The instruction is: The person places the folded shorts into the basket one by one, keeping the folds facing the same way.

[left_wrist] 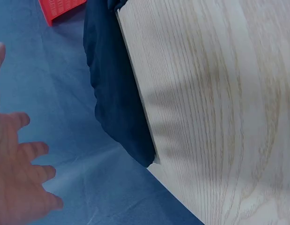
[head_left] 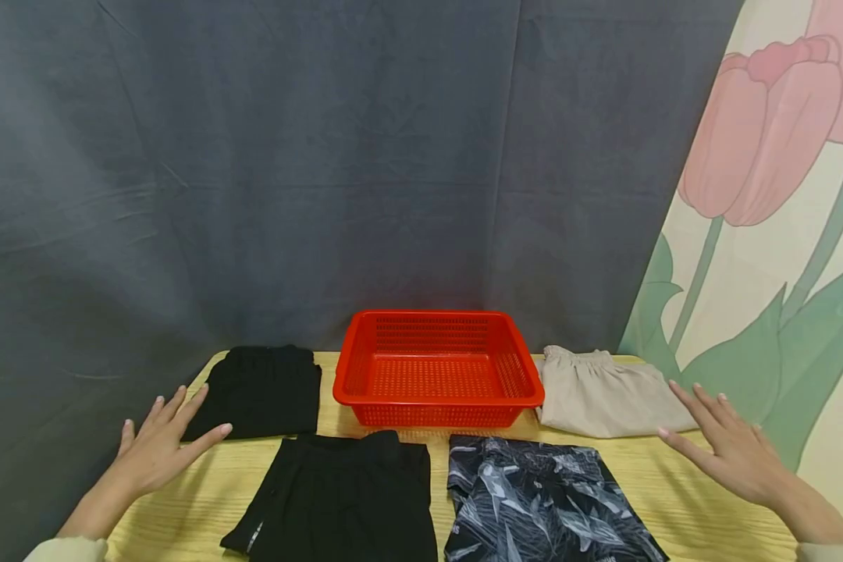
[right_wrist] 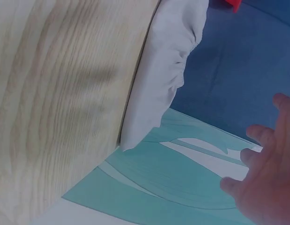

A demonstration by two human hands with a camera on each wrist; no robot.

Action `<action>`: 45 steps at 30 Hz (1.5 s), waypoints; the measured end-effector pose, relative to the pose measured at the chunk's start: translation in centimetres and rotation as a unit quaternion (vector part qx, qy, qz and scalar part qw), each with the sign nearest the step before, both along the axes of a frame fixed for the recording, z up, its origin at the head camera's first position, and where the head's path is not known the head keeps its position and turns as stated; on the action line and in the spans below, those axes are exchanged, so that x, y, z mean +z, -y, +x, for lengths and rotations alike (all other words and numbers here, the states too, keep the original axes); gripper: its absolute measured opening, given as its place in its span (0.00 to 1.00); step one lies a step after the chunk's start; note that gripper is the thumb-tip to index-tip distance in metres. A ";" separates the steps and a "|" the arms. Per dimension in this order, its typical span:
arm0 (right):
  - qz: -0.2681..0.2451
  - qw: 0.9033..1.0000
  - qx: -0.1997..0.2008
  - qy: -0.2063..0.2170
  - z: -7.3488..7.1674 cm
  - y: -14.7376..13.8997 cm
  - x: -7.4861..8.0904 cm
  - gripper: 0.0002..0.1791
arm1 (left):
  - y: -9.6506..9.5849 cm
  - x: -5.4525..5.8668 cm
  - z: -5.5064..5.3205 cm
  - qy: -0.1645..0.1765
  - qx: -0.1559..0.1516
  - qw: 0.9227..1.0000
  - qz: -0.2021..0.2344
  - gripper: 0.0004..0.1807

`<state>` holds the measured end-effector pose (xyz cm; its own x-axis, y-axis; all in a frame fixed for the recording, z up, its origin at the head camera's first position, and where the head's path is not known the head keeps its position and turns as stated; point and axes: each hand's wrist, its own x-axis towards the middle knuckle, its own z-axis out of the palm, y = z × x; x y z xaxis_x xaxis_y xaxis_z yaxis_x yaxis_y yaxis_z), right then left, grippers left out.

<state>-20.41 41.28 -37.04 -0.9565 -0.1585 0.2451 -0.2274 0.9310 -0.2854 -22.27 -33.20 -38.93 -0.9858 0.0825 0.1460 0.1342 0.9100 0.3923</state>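
My left hand (head_left: 156,453) hovers with fingers spread over the table's left side, holding nothing. Nearest to it lies a folded black garment (head_left: 263,394) with a gathered waistband, at the back left. On the other side, my right hand (head_left: 730,453) is likewise spread and holds nothing. Its fingertips overlap the edge of folded beige elastic-waist bottoms (head_left: 604,394) in the head view. In front, between the hands, lie black shorts (head_left: 344,499) with a small white mark and, to their right, a black garment with a grey-white leaf print (head_left: 541,499).
A red perforated plastic basket (head_left: 435,375) stands at the back middle of the wooden table (head_left: 688,499), between the two rear garments. Behind the table hangs a dark grey curtain (head_left: 323,172). A wall with painted tulips (head_left: 766,133) rises at the right.
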 end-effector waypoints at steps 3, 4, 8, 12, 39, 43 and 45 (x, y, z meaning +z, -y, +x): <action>-0.001 1.000 0.003 -0.008 0.1 0.1 0.0 0.43 | -0.2 0.2 0.0 -0.013 0.003 1.000 0.001 0.48; -0.002 1.000 0.005 -0.011 0.1 0.1 0.1 0.42 | -0.3 0.3 0.0 -0.017 0.004 1.000 0.001 0.48; -0.012 1.000 0.012 -0.024 0.2 0.2 0.2 0.41 | -0.3 0.6 0.1 -0.022 0.005 1.000 0.005 0.47; -0.032 0.999 0.018 -0.028 0.4 0.2 0.4 0.39 | -0.3 0.8 0.1 -0.023 0.003 1.000 0.010 0.46; -0.081 0.996 -0.004 -0.024 1.2 0.5 0.7 0.35 | -2.9 2.8 0.7 -0.041 -0.008 0.996 0.084 0.41; -0.089 0.996 -0.005 -0.025 1.2 0.5 0.5 0.34 | -3.2 2.8 0.8 -0.051 -0.009 0.995 0.088 0.40; -0.099 0.995 -0.002 -0.031 1.2 0.5 0.5 0.33 | -3.3 2.9 0.8 -0.059 -0.010 0.994 0.092 0.39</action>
